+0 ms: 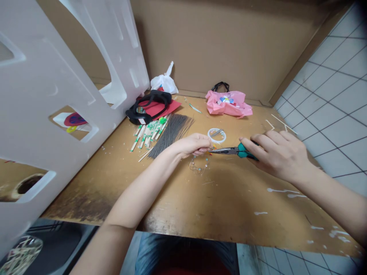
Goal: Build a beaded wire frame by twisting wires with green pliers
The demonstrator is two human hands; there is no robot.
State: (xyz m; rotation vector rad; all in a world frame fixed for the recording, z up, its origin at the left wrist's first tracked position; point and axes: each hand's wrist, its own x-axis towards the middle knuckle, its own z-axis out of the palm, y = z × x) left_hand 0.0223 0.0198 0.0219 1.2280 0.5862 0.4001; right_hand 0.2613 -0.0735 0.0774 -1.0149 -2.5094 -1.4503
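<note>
My right hand (279,154) is closed round the teal handles of needle-nose pliers (233,151), whose tip points left. My left hand (193,145) pinches a thin wire with small beads (198,166) right at the plier tip; the wire loops down onto the worn wooden table (215,202). Just behind the hands lies a small white spool ring (216,135).
A bundle of thin dark rods (172,133) and green-tipped sticks (147,134) lie at the left. Behind are a black strap on red paper (150,107), a white bag (164,82) and a pink bag (228,103). White foam packing (57,103) stands at the left, a cardboard wall (223,42) behind.
</note>
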